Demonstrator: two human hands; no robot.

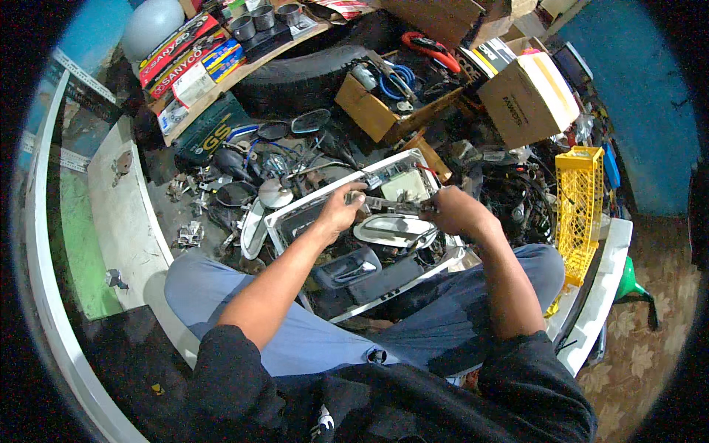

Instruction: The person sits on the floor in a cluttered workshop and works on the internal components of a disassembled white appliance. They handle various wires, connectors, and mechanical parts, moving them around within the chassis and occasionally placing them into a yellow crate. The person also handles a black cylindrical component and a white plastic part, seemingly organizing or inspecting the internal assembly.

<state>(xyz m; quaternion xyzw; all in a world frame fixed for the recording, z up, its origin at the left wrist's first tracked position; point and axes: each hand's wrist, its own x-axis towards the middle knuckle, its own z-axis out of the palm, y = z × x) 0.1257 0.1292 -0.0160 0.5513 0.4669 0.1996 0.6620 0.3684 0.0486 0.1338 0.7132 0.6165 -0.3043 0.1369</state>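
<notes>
Black cloth shirt (428, 402): nearest me, bottom of frame.
Left hand (342, 211): pinching a slim dark-grey bar-like part (393, 205), frame centre.
Right hand (454, 211): curled around its other end.
White rectangular tray (299, 200): beneath; a slack grip could, I judge, drop the part inside.

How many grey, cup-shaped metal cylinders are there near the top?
3 visible: the left cylinder, middle cylinder and right cylinder, in a row right of the red boxes. Others may be hidden.
</notes>
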